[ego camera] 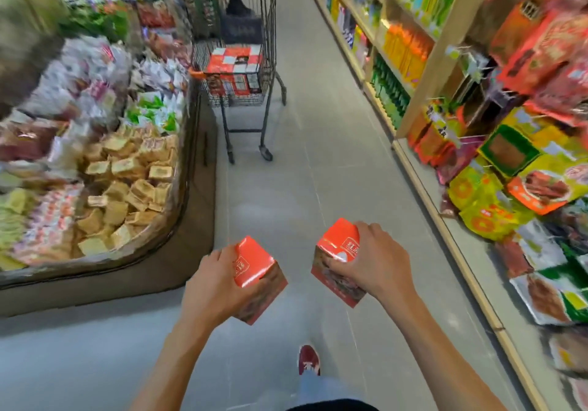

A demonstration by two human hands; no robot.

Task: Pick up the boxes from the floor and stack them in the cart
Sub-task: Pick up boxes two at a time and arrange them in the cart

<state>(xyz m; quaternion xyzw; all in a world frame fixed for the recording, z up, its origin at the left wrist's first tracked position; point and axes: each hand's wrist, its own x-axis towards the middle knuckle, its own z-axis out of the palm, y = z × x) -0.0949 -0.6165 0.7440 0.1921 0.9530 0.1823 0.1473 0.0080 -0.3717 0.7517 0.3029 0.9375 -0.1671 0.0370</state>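
In the near middle of the shop aisle, above the grey tiled floor [270,194], a person holds two red boxes out in front, one in each hand. The left hand [213,286] has its grip wrapped over the top and near side of the left box [259,270], which is tilted so one corner points down. The right hand [372,259] clasps the right box [337,261] from its right side, fingers [334,262] curled over the near face, the thumb side hidden behind the carton. The two boxes sit apart, with bare floor showing between them. Below the arms a dark red shoe [308,359] stands on the tiles. Farther up the aisle, a little left of centre, a wire cart [270,70] stands on its wheels, its orange handle toward us. Inside its basket lies a stack of boxes [235,70] in red and white, the top layer showing a chequered pattern; whether they match the held ones exactly is hard to tell through the blur. Something dark sits in the cart's far end, too blurred to name. On the left a low display bin [95,162] is heaped with wrapped snacks. Along the right run wooden shelves [426,70] crowded with bright packets.
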